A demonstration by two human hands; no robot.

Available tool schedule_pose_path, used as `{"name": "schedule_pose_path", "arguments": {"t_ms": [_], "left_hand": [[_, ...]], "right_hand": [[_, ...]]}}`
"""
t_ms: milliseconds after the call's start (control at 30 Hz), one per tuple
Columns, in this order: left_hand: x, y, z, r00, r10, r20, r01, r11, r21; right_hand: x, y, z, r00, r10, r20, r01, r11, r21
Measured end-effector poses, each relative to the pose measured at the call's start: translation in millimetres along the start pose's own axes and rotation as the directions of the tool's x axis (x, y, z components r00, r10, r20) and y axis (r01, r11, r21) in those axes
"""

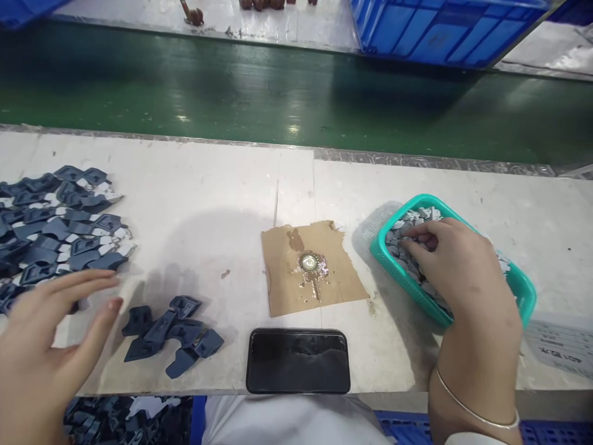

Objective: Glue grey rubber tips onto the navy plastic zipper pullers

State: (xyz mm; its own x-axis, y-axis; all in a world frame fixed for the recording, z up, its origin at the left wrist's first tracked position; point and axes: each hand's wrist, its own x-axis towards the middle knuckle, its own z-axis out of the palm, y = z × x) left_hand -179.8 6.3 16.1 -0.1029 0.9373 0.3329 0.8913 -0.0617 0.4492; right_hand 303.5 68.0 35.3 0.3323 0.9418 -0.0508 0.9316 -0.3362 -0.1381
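My left hand (60, 337) is at the left, fingers stretched out and thumb apart, holding nothing. It hovers between a large pile of dark blue plastic parts with white pieces (55, 228) and a smaller group of dark blue plastic parts (185, 330). Over on the right, my right hand (445, 259) reaches into a turquoise basket (525, 296) of small grey and white pieces (407, 259). Its thumb and index finger come together among the grey pieces; what lies between them cannot be made out.
A brown paper sheet (282, 290) bears a glossy puddle of clear liquid (309, 262). Below it lies a black phone (298, 361). Behind the table runs a green belt (222, 99), with a blue crate (445, 31) beyond. A printed label (563, 346) lies at right.
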Motion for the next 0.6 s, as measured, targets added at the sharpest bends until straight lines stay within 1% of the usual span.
{"name": "schedule_pose_path", "arguments": {"t_ms": [33,100,133,167,200,233,267,300,367,400,433,467,533,600], "left_hand": [[-2.2,5.5,-0.5,0.994,0.034,0.107,-0.03,0.999,-0.035],[-6.6,15.7,1.5,0.953,0.108,0.283,-0.096,0.994,-0.057],[-8.9,19.9,4.3,0.933,0.125,0.337,-0.108,0.992,-0.069],[-11.2,23.2,8.2,0.921,0.135,0.367,-0.111,0.99,-0.084],[-13.6,25.6,12.8,0.915,0.144,0.377,-0.114,0.988,-0.102],[-16.0,27.4,17.7,0.915,0.163,0.369,-0.127,0.985,-0.119],[-18.1,28.7,22.5,0.919,0.184,0.348,-0.148,0.981,-0.13],[-19.9,29.9,27.1,0.925,0.202,0.321,-0.167,0.977,-0.135],[-21.7,33.2,34.3,0.934,0.224,0.277,-0.187,0.971,-0.152],[-21.7,35.4,36.9,0.935,0.229,0.27,-0.189,0.968,-0.166],[-21.1,37.9,38.7,0.935,0.232,0.269,-0.188,0.965,-0.18],[-20.0,40.5,39.7,0.932,0.237,0.275,-0.189,0.963,-0.192],[-17.5,44.8,39.3,0.917,0.253,0.308,-0.195,0.959,-0.206],[-15.6,46.5,35.4,0.896,0.257,0.363,-0.183,0.957,-0.225]], "right_hand": [[-0.6,-0.6,-1.7,0.999,0.021,-0.025,-0.02,0.999,0.03],[-2.9,-2.1,-5.0,0.993,0.063,-0.104,-0.052,0.993,0.107],[-4.5,-3.4,-6.8,0.985,0.096,-0.14,-0.071,0.982,0.173],[-6.3,-5.2,-8.7,0.977,0.133,-0.167,-0.084,0.958,0.273],[-8.3,-7.6,-10.5,0.972,0.161,-0.173,-0.081,0.913,0.399],[-10.3,-10.6,-12.2,0.972,0.173,-0.16,-0.061,0.84,0.538],[-12.2,-14.2,-13.4,0.977,0.165,-0.134,-0.031,0.737,0.675],[-14.1,-18.2,-13.9,0.985,0.137,-0.101,-0.004,0.612,0.791],[-17.6,-26.4,-12.4,0.998,0.054,-0.023,0.001,0.377,0.926],[-19.3,-30.3,-10.2,1.0,0.011,0.023,-0.025,0.294,0.956],[-21.0,-33.6,-7.2,0.998,-0.027,0.06,-0.052,0.235,0.971],[-22.7,-36.5,-3.6,0.994,-0.064,0.091,-0.076,0.202,0.976],[-26.3,-40.9,4.3,0.982,-0.13,0.136,-0.11,0.186,0.976],[-29.8,-45.1,11.1,0.969,-0.189,0.162,-0.127,0.187,0.974]]}}
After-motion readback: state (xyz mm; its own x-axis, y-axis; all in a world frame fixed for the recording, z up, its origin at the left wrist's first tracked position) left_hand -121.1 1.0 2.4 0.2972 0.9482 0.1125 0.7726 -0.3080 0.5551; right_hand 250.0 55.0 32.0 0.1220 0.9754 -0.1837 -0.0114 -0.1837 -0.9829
